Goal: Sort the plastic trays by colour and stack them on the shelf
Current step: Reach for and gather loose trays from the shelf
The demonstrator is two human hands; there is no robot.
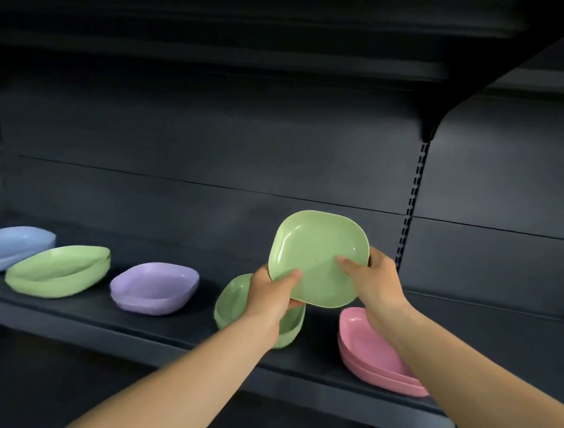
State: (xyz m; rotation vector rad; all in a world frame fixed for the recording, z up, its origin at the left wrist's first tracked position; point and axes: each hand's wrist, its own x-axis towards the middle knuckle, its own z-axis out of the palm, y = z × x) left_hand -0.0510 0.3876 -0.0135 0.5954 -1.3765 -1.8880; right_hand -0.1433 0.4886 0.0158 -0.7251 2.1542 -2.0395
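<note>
Green tray tilted above shelf, left hand and right hand fingers pinching its edges

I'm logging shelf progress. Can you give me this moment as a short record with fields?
held: green tray, tilted up above the shelf
left hand: grips its lower left edge
right hand: grips its right edge
below it: green stack
other piles: pink stack, purple tray, second green stack, blue tray
</note>
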